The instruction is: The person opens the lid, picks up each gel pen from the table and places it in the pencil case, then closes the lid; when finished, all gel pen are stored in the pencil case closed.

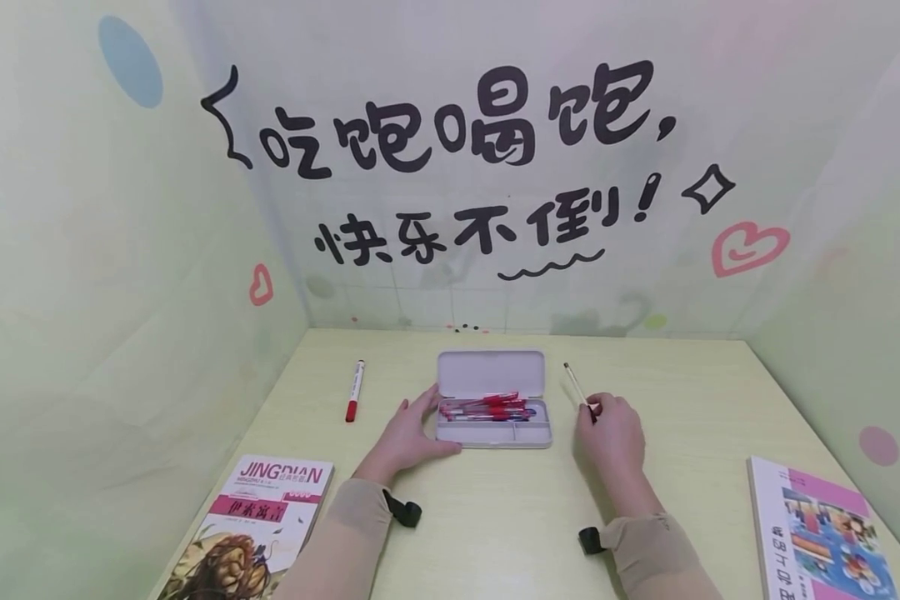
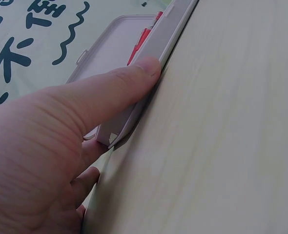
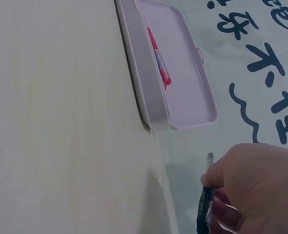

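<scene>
My right hand [image 1: 613,433] pinches a pen [image 1: 577,390] just right of the open pencil case [image 1: 492,398] mid-desk [image 1: 495,517]; my left hand [image 1: 408,433] steadies its near-left corner. Next, I judge: lift the pen over the rim.

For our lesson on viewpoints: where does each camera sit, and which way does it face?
Head: above the desk, looking down and forward; both forearms show.
Left wrist: low, along the left hand pressing the pencil case.
Right wrist: low, past the right hand holding a pen.
All share the pencil case.
</scene>
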`<state>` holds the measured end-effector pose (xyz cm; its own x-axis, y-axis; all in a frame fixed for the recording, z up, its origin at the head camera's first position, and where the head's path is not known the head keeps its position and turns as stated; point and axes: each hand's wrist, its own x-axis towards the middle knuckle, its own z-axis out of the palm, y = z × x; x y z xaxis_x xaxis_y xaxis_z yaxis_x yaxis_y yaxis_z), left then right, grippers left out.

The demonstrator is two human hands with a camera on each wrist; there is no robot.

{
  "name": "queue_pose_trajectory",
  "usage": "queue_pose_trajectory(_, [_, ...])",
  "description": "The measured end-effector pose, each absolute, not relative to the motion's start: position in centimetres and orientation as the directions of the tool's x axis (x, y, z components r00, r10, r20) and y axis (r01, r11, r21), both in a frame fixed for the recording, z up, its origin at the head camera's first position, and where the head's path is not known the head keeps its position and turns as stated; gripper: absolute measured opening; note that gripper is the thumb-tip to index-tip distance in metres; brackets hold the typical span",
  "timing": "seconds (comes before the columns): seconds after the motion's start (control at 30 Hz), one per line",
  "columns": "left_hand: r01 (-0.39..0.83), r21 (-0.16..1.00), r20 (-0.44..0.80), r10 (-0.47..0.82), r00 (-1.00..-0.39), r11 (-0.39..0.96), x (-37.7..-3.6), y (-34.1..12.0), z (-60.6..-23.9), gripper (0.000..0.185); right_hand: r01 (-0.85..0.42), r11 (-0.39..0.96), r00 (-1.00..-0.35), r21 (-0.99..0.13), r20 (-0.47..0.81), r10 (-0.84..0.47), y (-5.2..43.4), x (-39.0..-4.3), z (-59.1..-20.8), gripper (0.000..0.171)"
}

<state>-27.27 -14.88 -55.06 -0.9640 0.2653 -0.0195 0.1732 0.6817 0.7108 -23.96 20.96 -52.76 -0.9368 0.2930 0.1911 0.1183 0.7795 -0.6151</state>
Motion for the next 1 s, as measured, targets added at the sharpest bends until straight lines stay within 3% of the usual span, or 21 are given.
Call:
queue_pose_trajectory(0.23, [0.182, 0.703, -0.018, 0.273, -0.962, 0.687, -27.5, -15.0, -55.3, 0.125, -0.054, 0.805, -0.933, -0.591, 0.317, 0.17, 18.5, -24.5, -52.4, 0.026])
queue_pose_trajectory(0.4, [0.192, 0.701, -0.009, 0.277, -0.961, 0.687, -27.7, -15.1, -55.5, 0.125, -0.151, 0.857, -0.935, -0.493, 0.354, 0.039, 16.5, -25.1, -52.3, 0.02])
queue_pose_trajectory(0.7, [0.207, 0.705, 0.007, 0.285, -0.958, 0.678, -27.5, -15.1, -55.5, 0.124, -0.279, 0.916, -0.912, -0.288, 0.379, -0.159, 12.9, -26.2, -51.7, 0.009])
queue_pose_trajectory(1.0, [0.193, 0.708, -0.001, 0.274, -0.962, 0.68, -27.4, -15.0, -55.4, 0.126, -0.329, 0.915, -0.908, -0.233, 0.342, -0.24, 10.8, -26.9, -51.6, 0.008])
